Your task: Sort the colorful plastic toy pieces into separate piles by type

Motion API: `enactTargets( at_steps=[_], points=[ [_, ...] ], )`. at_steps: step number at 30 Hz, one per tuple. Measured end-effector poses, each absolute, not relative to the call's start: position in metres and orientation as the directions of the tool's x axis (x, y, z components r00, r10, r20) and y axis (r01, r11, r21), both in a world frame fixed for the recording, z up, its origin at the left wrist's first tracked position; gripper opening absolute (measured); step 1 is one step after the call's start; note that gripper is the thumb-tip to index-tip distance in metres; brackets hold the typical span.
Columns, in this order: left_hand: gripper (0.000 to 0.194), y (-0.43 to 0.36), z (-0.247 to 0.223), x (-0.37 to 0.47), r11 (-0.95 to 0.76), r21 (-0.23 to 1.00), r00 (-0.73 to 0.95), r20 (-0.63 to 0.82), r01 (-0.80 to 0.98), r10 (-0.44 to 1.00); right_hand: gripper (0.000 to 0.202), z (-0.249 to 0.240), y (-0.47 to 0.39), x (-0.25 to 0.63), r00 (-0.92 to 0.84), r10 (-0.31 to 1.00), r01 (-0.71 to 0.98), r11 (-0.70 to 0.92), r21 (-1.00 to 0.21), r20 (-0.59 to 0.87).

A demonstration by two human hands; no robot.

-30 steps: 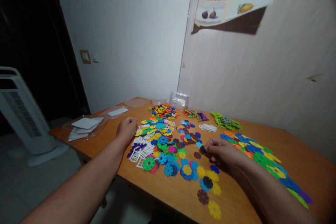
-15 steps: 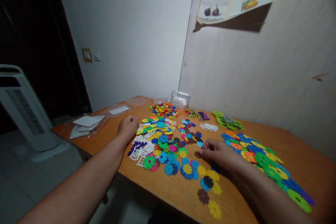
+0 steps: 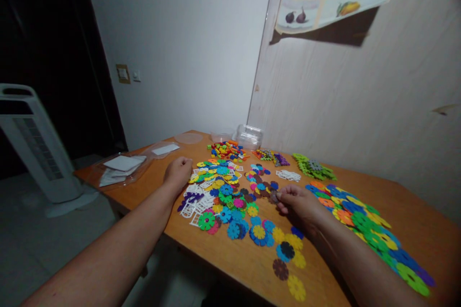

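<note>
The right hand [image 3: 297, 201] is pinching a little brown disc [image 3: 274, 196] with its thumb and finger. The little brown disc is just above the wooden table [image 3: 248, 268] or touching it (I can't tell which), right beside a bunch of mixed discs [image 3: 261, 187]. The left hand [image 3: 179, 172] is by the left side of the big pile [image 3: 225, 189], with its fingers curled in like a fist, and I can't see if anything is inside. The big pile has round flower shapes in blue, green, yellow and pink. White window shapes [image 3: 196, 205] lie on its left side, with purple bits [image 3: 190, 199] on top. Closer to the front edge are a black disc [image 3: 287, 250] on a blue one, a dark brown disc [image 3: 280, 269] and a yellow disc [image 3: 297, 288]. On the right, bigger flower discs [image 3: 363, 223] lie in a long, messy row. At the back are tiny bright bricks [image 3: 226, 151], a clear box [image 3: 249, 138] and bumpy green pieces [image 3: 319, 170]. Plastic bags with white cards [image 3: 120, 163] lie at the left end.
</note>
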State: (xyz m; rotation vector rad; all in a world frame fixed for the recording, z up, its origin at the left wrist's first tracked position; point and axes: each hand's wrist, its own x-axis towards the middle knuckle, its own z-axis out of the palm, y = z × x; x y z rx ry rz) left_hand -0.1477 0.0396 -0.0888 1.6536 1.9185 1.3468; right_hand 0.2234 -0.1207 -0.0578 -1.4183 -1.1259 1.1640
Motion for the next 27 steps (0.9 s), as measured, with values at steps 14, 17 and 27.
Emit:
enactTargets(
  at_steps=[14,17,27],
  points=[
    [0.031,0.039,-0.089,-0.147,-0.089,0.769,-0.308,0.356,0.632,0.882,0.021,-0.03,-0.159,0.266,-0.13,0.969,0.609,-0.09,-0.788,-0.211],
    [0.032,0.04,-0.09,-0.148,-0.092,0.768,-0.308,0.36,0.634,0.881,0.019,-0.027,-0.167,0.265,-0.131,0.959,0.734,-0.076,-0.674,-0.25],
    [0.031,0.036,-0.086,-0.146,-0.067,0.766,-0.315,0.34,0.639,0.886,0.01,-0.048,-0.155,0.261,-0.1,0.973,0.786,-0.049,-0.616,-0.206]
  ],
)
